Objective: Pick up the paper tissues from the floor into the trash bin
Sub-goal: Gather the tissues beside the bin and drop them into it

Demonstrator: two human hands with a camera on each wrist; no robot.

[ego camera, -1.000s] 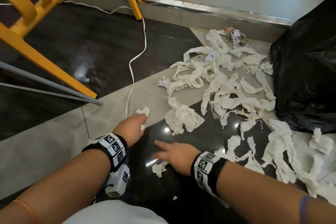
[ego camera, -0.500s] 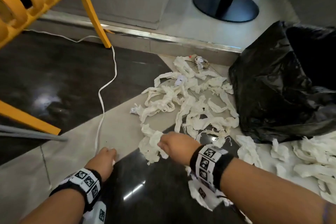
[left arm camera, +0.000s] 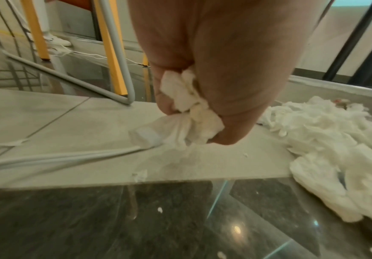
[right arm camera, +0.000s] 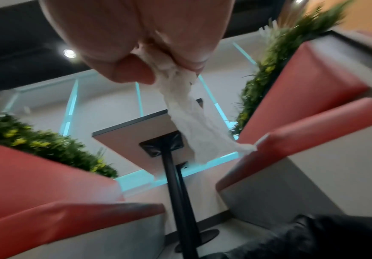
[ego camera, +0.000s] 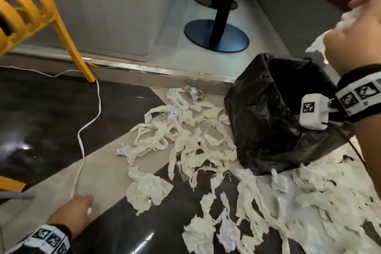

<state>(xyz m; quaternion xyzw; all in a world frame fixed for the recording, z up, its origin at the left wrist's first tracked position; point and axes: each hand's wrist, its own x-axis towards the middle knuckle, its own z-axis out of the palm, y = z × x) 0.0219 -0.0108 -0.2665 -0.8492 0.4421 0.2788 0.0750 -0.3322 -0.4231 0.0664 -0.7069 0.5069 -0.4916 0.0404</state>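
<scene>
White tissue fills both of your hands. Nearest to you, your left hand point(ego camera: 71, 212) is low at the floor point(ego camera: 51, 181), with the fingers curled around a small wad point(left arm camera: 189, 108) of tissue; in the left wrist view the wad sticks out from the fist, just beside a white cable point(ego camera: 82, 144) that runs along the pale tile. A little farther, the loose tissues point(ego camera: 206, 150) lie in a wide heap on the floor, from the dark tile in front of you up to the metal step, and many more spread to your right.

Beyond the heap, on the right, stands the bin point(ego camera: 268, 113) with its black bag, the mouth open and turned up toward you. Your right hand point(ego camera: 354, 33) is raised above and to the right of this mouth, gripping a long strip point(right arm camera: 194, 119) that hangs down from between thumb and fingers.

So the right hand is clearly the nearer one to the bin: the opening lies below it and a little to its left. I judge the strip needs to come over the mouth before you let go, because it hangs long and could catch on the rim. The left hand is well apart from the bin, with the heap between them.
</scene>
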